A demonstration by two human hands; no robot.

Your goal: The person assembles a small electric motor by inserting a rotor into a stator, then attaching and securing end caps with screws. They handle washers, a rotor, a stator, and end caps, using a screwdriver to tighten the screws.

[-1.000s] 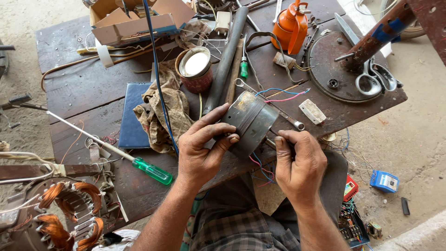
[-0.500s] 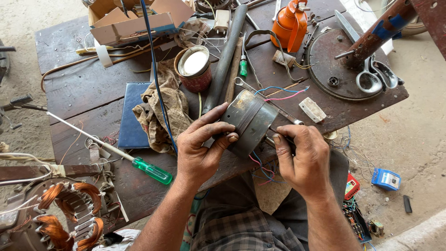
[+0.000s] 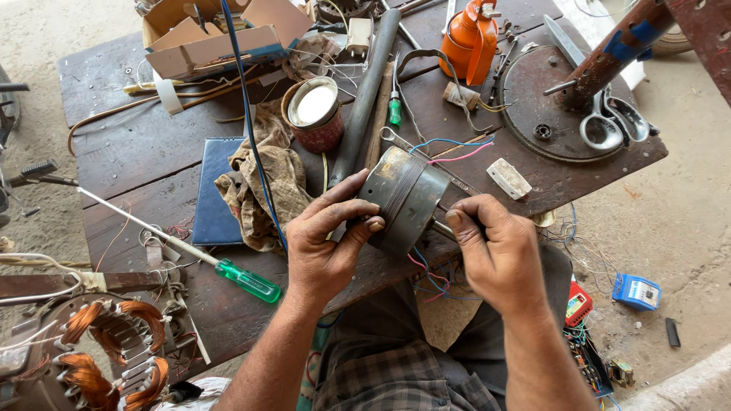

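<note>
1. Gripping the grey metal motor housing (image 3: 403, 199) from its left side, the left hand (image 3: 324, 247) has its fingers curled round the drum and its thumb pressed on the near rim; the drum is held just above the near edge of the dark wooden workbench (image 3: 137, 152), over the person's lap.
2. The right hand (image 3: 499, 255) is closed, fingers folded round the short shaft that sticks out of the housing's right end; what lies under the palm is hidden.
3. Thin coloured wires, blue, pink and red, trail from the housing both below it and above it.
4. To the near left stands one stator with copper windings (image 3: 99, 354), partly cut off by the frame edge.
5. One screwdriver with a green handle (image 3: 247, 280) lies on the bench left of the left hand, its long shaft running away to the left.
6. Just beyond the left hand lie one crumpled rag (image 3: 266, 179) and one blue flat pad (image 3: 217, 190), with a blue cable crossing the rag.
7. Behind the housing, one round tin (image 3: 314, 113) and one long grey pipe (image 3: 365, 91) lie side by side.
8. Farther right sit one round metal plate (image 3: 548, 114) and one pair of scissors (image 3: 613, 125) upon it.
9. At the far edge are one orange oil can (image 3: 468, 38) and one open cardboard box (image 3: 221, 34).
10. On the ground to the right lies one small blue box (image 3: 636, 291).
</note>
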